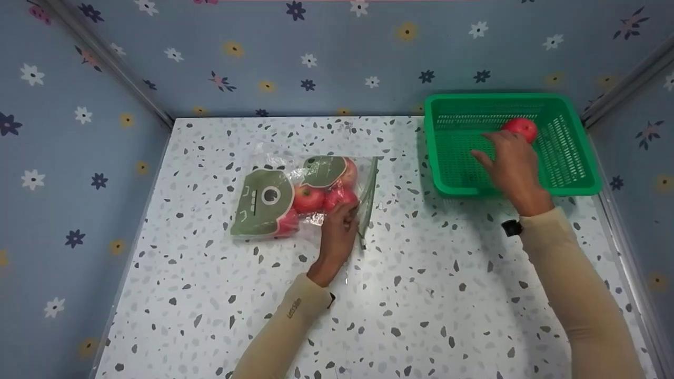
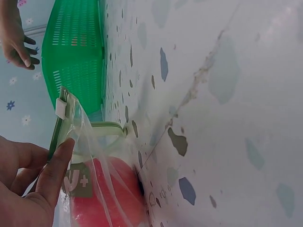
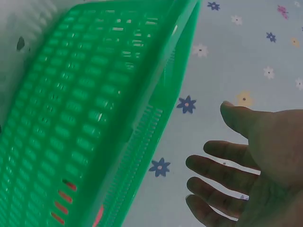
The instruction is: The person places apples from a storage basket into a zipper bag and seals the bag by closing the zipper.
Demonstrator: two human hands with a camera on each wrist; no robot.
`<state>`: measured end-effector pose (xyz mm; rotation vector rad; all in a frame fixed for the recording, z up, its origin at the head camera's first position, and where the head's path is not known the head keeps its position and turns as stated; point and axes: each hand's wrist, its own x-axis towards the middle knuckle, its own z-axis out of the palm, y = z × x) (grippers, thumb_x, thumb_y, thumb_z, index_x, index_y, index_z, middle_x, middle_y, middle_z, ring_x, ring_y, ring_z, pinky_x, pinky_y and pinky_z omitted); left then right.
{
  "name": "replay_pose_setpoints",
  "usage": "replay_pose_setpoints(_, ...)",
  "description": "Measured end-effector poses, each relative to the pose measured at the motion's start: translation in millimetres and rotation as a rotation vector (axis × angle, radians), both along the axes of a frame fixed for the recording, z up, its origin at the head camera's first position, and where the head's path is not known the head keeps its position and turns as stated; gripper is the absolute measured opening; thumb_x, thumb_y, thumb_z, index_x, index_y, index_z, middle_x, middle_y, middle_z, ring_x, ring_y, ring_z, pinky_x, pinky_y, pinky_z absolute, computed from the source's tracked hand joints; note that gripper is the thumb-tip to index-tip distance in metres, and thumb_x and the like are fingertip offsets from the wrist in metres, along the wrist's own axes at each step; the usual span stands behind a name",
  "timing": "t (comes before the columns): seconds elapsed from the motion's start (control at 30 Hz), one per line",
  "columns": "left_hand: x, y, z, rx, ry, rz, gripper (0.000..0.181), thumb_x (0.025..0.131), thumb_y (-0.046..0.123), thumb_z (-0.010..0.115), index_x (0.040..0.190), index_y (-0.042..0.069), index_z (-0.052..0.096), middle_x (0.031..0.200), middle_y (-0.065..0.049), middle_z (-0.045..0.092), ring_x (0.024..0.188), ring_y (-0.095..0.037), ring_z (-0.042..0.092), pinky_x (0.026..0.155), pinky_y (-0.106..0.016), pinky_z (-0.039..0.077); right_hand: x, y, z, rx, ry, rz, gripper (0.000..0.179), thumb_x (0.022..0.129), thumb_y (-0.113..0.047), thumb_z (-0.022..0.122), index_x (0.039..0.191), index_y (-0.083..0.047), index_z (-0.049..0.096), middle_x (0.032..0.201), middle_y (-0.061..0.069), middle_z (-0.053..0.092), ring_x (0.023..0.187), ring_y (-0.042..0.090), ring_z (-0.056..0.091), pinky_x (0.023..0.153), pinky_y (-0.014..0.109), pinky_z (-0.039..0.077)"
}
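Observation:
A clear zip bag [image 1: 261,205] with green printing lies on the table, several red apples [image 1: 309,199] inside it. My left hand [image 1: 338,237] pinches the bag near its green zip edge [image 1: 370,195], on the right side. In the left wrist view, a white slider [image 2: 61,109] sits on the zip strip just beyond the fingers. Over the green basket [image 1: 430,150], my right hand [image 1: 513,166] is held with fingers spread and nothing in it. One red apple [image 1: 521,128] rests in the basket, partly covered by that hand in the head view.
The white speckled table [image 1: 368,316] is bounded by flowered panels [image 1: 337,63] at the back and on both sides. The basket stands at the back right, close to the panels, with raised slotted walls.

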<state>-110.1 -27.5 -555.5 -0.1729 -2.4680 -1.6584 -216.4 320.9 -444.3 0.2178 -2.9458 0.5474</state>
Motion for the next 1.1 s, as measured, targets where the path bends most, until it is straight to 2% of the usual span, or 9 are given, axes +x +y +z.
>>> replay_pose_setpoints(0.1,0.5,-0.1,-0.7,0.004,-0.002,0.003,0.031,0.094,-0.014,0.065,0.124,-0.009,0.069,0.109,-0.022,0.070,0.092,-0.029,0.069,0.079,-0.036,0.061,-5.0,9,2.6,0.009,-0.050,0.003,0.052,0.100,-0.021,0.075,0.140,0.009,0.060,0.139,0.034,0.060,0.126,0.055,0.054,0.097,0.071,0.045)
replay_pose_setpoints(0.17,0.6,-0.3,-1.1,0.009,-0.002,0.003,0.030,0.094,-0.013,0.065,0.123,-0.010,0.069,0.109,-0.023,0.070,0.092,-0.029,0.069,0.079,-0.036,0.062,-8.2,15,3.6,0.012,-0.072,0.006,0.053,0.100,-0.020,0.075,0.140,0.010,0.059,0.134,0.035,0.061,0.122,0.055,0.054,0.094,0.072,0.045)
replay_pose_setpoints(0.33,1.6,-1.4,-2.0,0.006,-0.008,0.007,0.029,0.095,-0.012,0.065,0.124,-0.009,0.069,0.107,-0.022,0.070,0.092,-0.029,0.069,0.079,-0.037,0.062,-16.0,29,4.8,0.015,-0.067,-0.007,0.049,0.098,-0.018,0.077,0.135,0.010,0.060,0.126,0.036,0.061,0.115,0.055,0.052,0.086,0.073,0.045)
replay_pose_setpoints(0.5,1.7,-1.8,-2.3,0.008,-0.007,0.016,0.030,0.095,-0.012,0.066,0.125,-0.008,0.070,0.109,-0.021,0.071,0.092,-0.029,0.070,0.080,-0.037,0.063,-25.6,41,6.7,0.042,-0.114,-0.050,0.055,0.099,-0.021,0.075,0.140,0.011,0.055,0.139,0.039,0.052,0.120,0.056,0.046,0.092,0.073,0.044)
replay_pose_setpoints(0.73,2.5,-1.7,-0.3,0.013,-0.029,0.022,0.033,0.094,-0.013,0.066,0.126,-0.008,0.069,0.111,-0.023,0.071,0.094,-0.032,0.070,0.081,-0.041,0.062,-41.1,62,8.4,0.052,-0.224,-0.080,0.066,0.102,-0.023,0.071,0.148,0.014,0.043,0.144,0.043,0.044,0.129,0.061,0.040,0.101,0.075,0.040)
replay_pose_setpoints(0.93,2.0,-2.0,0.8,0.019,-0.062,0.015,0.035,0.094,-0.014,0.065,0.128,-0.006,0.068,0.115,-0.023,0.071,0.098,-0.035,0.070,0.084,-0.044,0.062,-51.4,75,6.3,0.061,-0.283,-0.119,0.073,0.102,-0.025,0.069,0.154,0.014,0.036,0.150,0.043,0.038,0.133,0.063,0.036,0.101,0.079,0.038)
replay_pose_setpoints(1.1,0.8,-2.5,0.1,0.012,-0.043,0.015,0.034,0.094,-0.014,0.065,0.127,-0.006,0.069,0.114,-0.021,0.072,0.098,-0.034,0.070,0.083,-0.042,0.062,-59.1,83,3.6,0.077,-0.336,-0.139,0.075,0.103,-0.027,0.066,0.156,0.014,0.032,0.152,0.044,0.035,0.138,0.065,0.032,0.104,0.080,0.035)
